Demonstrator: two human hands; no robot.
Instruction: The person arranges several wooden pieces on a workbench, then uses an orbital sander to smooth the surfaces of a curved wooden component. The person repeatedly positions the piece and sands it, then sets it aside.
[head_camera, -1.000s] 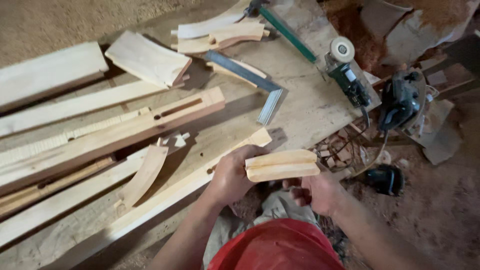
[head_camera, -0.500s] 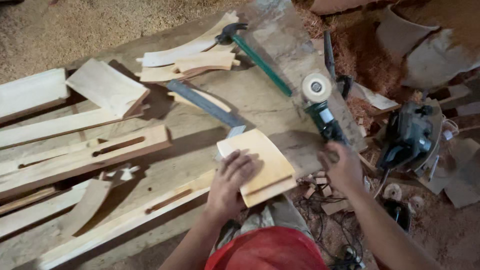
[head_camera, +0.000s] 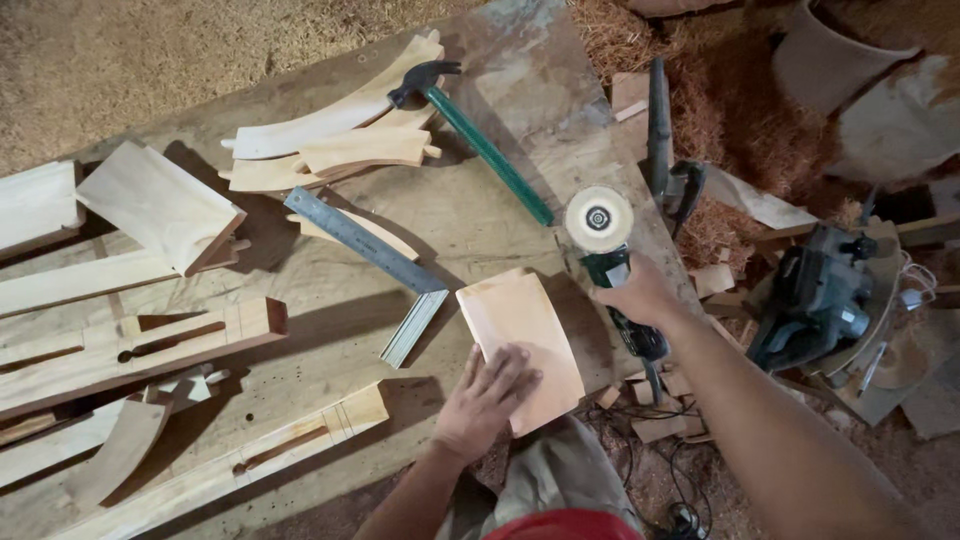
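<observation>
My left hand (head_camera: 485, 395) lies flat, fingers spread, on a pale curved wooden block (head_camera: 520, 340) that rests at the near edge of the wooden workbench (head_camera: 470, 210). My right hand (head_camera: 640, 292) is wrapped around the body of a green angle grinder (head_camera: 612, 275) just right of the block. The grinder's round sanding disc (head_camera: 598, 218) faces up, above my hand. Its cable drops off the bench edge.
A steel try square (head_camera: 375, 262) lies left of the block. A green-handled hammer (head_camera: 480, 135) rests on curved wood pieces (head_camera: 330, 140) at the back. Mortised rails (head_camera: 140, 345) and boards fill the left. A power planer (head_camera: 825, 295) and wood offcuts sit on the sawdust floor at right.
The block, held edge-up in both hands a second ago, now lies flat on the bench under my left hand. My right hand left it and closed on the grinder.
</observation>
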